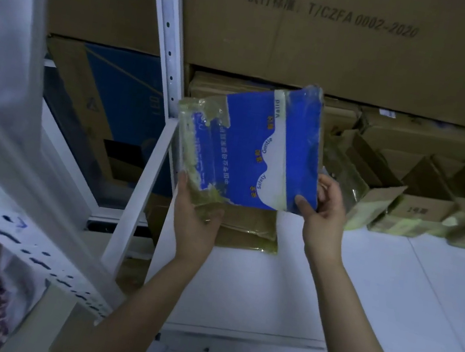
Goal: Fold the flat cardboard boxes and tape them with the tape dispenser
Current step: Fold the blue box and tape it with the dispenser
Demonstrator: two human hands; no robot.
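Head view: a blue-and-white printed flat pack in clear plastic wrap [253, 148], judged to be a bundle of unfolded boxes, is held above the left rear corner of the white shelf board [359, 287]. The left hand [197, 219] grips its lower-left corner, thumb on the face. The right hand [323, 211] pinches the lower-right corner. The pack rises tilted away from both hands, equally near each. Beneath it lies a flat brown wrapped stack [247, 230]. Small brown cardboard boxes [422, 202] crowd the rear edge. A white perforated steel upright [169, 29] stands close on the left.
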